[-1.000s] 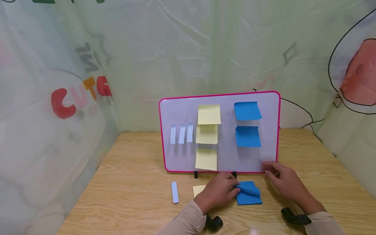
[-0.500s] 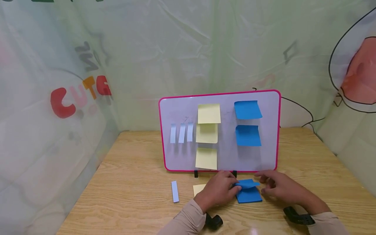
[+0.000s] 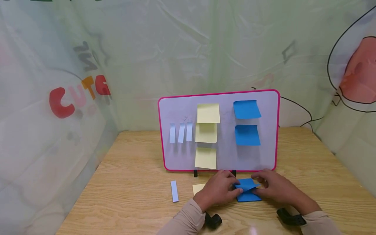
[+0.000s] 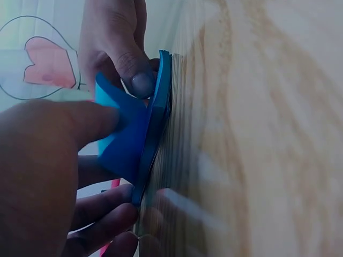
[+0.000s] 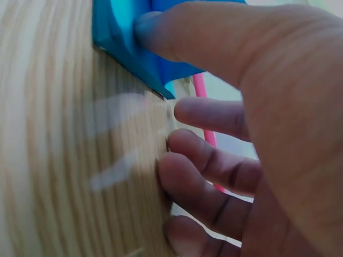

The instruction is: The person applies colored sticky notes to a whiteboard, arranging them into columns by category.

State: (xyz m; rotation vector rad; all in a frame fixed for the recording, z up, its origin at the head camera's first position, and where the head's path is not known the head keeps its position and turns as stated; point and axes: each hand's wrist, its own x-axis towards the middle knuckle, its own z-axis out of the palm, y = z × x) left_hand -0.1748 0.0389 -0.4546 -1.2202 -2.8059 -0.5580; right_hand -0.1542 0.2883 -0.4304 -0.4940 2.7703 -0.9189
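A pad of blue sticky notes [image 3: 249, 197] lies on the table, its top sheet [image 4: 124, 142] bent up off the stack. My left hand [image 3: 218, 187] pinches this sheet at the left side, the thumb on its face and fingers behind it in the left wrist view. At the pad's right side is my right hand [image 3: 277, 187]; its thumb [image 5: 177, 32] presses on the pad beneath the raised sheet, while the other fingers [image 5: 206, 160] stay apart from it, loosely bent. Left of my left hand, a yellow sticky note pad [image 3: 198, 188] is partly hidden.
A pink-framed whiteboard [image 3: 226, 156] stands behind the hands on black feet [image 3: 195, 173]. It bears three pale blue strips [image 3: 181, 133], three yellow notes [image 3: 206, 158] and two blue notes [image 3: 247, 135]. One pale blue strip pad [image 3: 174, 191] lies on the table at left.
My right hand has moved left and down from the whiteboard's lower right corner to the blue pad's right edge. My left hand has kept its place, with the top sheet bent up.
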